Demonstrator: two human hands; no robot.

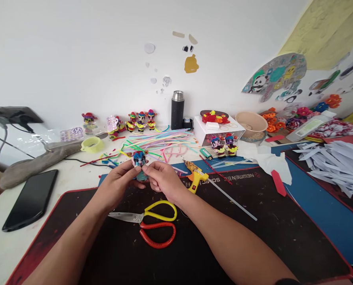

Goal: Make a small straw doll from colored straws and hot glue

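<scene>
Between both hands, above the black desk mat (194, 241), is a small pipe-cleaner doll (139, 159) with a blue hat, dark hair and a light blue body. My left hand (121, 177) grips it from the left, thumb near the face. From the right, my right hand (160, 178) pinches it with thumb and fingertips; the curled fingers hide part of the body. Below the hands lie scissors (143, 217) with one yellow and one red handle, blades pointing left. A yellow glue gun (197, 178) with a long glue stick rests right of my right hand.
Loose colored pipe cleaners (161, 140) cover the table behind the hands. Finished dolls (141, 120) stand along the wall, beside a black thermos (177, 111). A phone (30, 200) lies left, near yellow tape (93, 145). White paper strips (336, 166) are piled at the right.
</scene>
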